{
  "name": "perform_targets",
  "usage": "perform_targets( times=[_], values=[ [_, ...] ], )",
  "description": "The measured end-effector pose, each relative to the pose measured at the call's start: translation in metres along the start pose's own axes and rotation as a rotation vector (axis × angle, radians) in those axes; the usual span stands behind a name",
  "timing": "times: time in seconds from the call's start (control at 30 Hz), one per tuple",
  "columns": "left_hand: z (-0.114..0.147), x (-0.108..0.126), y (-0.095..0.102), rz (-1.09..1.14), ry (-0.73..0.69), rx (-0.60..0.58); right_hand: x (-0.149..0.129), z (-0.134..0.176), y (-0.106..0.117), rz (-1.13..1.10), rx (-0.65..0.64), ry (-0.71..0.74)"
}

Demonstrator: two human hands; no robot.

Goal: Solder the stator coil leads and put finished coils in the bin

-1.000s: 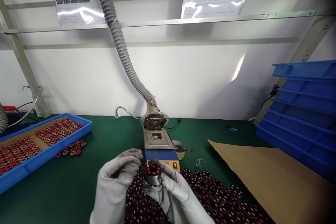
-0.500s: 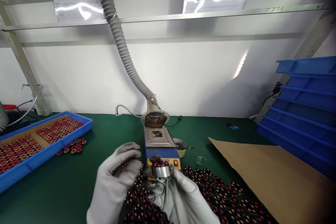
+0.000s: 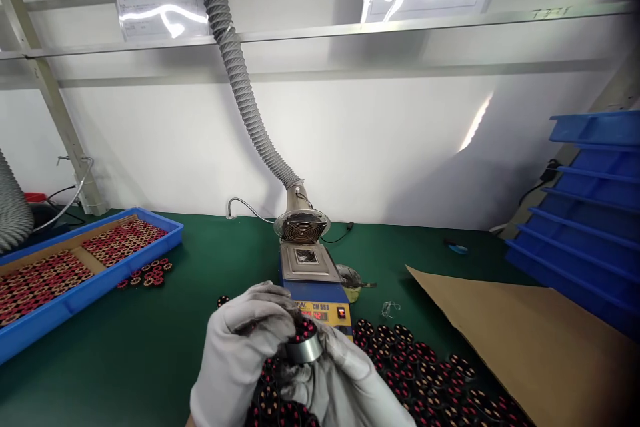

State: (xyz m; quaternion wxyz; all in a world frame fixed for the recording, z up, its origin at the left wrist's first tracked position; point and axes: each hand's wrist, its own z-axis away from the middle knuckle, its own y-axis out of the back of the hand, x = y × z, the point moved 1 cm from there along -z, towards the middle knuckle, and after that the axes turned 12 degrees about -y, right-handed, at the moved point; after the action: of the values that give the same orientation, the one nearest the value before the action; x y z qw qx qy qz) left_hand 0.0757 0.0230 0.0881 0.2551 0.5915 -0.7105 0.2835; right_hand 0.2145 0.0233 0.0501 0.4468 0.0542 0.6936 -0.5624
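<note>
Both my hands wear pale gloves, with dark stains on the right one's fingers. In my right hand point(image 3: 345, 367) is a round part point(image 3: 305, 349) with a shiny metal outer ring and red and black pieces inside, tilted toward me. My left hand point(image 3: 250, 330) is closed against its left and upper side; its fingertips are partly hidden, and what they pinch cannot be made out. Many loose black wound cores point(image 3: 425, 373) with red or tan segments lie under and right of my hands. Just behind stands a blue and yellow solder pot point(image 3: 315, 290) with a lit red display.
A blue tray point(image 3: 75, 303) of red and tan cores stands left, with several loose cores point(image 3: 150, 273) beside it. Stacked blue trays point(image 3: 590, 213) and a cardboard sheet point(image 3: 520, 340) are on the right. A grey duct hose point(image 3: 245, 87) hangs down to the pot's hood point(image 3: 303, 223).
My left hand has moved right and closed in on the round part. The part has tilted in my right hand. The view has shifted slightly left.
</note>
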Motion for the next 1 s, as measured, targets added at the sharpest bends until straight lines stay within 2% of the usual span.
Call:
perform_targets(
  times=[0.07, 0.1, 0.17, 0.23, 0.3, 0.47, 0.57, 0.67, 0.8, 0.83, 0.87, 0.93, 1.0],
  values=[
    [-0.001, 0.004, 0.003, 0.036, 0.036, 0.096, -0.001, 0.005, 0.0, -0.013, 0.009, -0.015],
    [-0.002, 0.006, 0.004, 0.037, 0.061, 0.105, 0.0, 0.009, -0.001, -0.024, 0.019, -0.013],
    [-0.004, 0.011, 0.005, 0.012, 0.172, 0.027, 0.003, 0.016, -0.002, -0.045, 0.035, 0.007],
    [-0.006, 0.012, 0.003, -0.02, 0.338, -0.131, 0.005, 0.017, 0.001, -0.045, 0.044, 0.032],
    [-0.005, 0.009, 0.0, -0.04, 0.428, -0.189, 0.004, 0.009, 0.01, -0.025, 0.043, 0.042],
    [-0.001, 0.001, -0.006, -0.015, 0.35, -0.132, -0.001, -0.016, 0.04, 0.02, 0.052, 0.037],
    [-0.001, 0.003, -0.007, 0.0, 0.272, -0.15, 0.003, -0.016, 0.045, 0.048, 0.058, 0.061],
    [0.002, 0.005, -0.003, 0.052, 0.189, -0.102, 0.005, -0.004, 0.03, 0.055, 0.038, 0.068],
    [0.002, 0.008, 0.01, 0.13, 0.111, 0.15, 0.002, 0.02, -0.003, -0.032, 0.083, 0.084],
    [0.001, 0.009, 0.012, 0.09, 0.127, 0.167, 0.001, 0.025, -0.011, -0.045, 0.081, 0.085],
    [0.0, 0.01, 0.011, 0.032, 0.17, 0.136, 0.0, 0.028, -0.016, -0.048, 0.09, 0.094],
    [-0.002, 0.011, 0.006, -0.051, 0.28, -0.024, 0.0, 0.03, -0.022, -0.02, 0.117, 0.119],
    [-0.002, 0.013, -0.002, -0.053, 0.313, -0.148, 0.0, 0.027, -0.022, 0.022, 0.171, 0.162]
  ],
)
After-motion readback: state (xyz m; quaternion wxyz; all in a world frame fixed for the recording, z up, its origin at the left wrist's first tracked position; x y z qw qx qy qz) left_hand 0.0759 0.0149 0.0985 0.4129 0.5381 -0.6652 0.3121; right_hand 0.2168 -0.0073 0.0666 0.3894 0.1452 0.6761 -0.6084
